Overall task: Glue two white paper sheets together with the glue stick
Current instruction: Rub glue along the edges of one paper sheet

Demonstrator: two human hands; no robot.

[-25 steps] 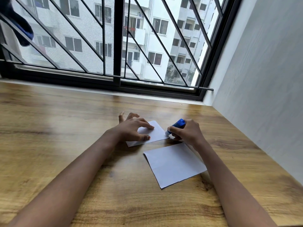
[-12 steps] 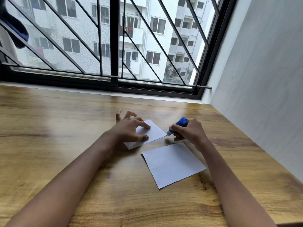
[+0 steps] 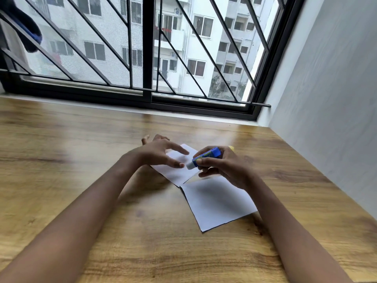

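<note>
Two white paper sheets lie on the wooden table. The far sheet is partly under my hands; the near sheet lies flat, almost touching it at one corner. My right hand grips a blue glue stick, held nearly level above the far sheet, its white tip pointing left. My left hand hovers over the far sheet with fingers spread, its thumb tip close to the glue tip. A small yellow piece shows behind my right hand.
A black barred window runs along the table's far edge. A grey wall bounds the table on the right. A dark cloth hangs on the bars at the upper left.
My right hand has lifted the glue stick off the far sheet's right corner and turned it level. My left hand has risen from pressing the sheet.
</note>
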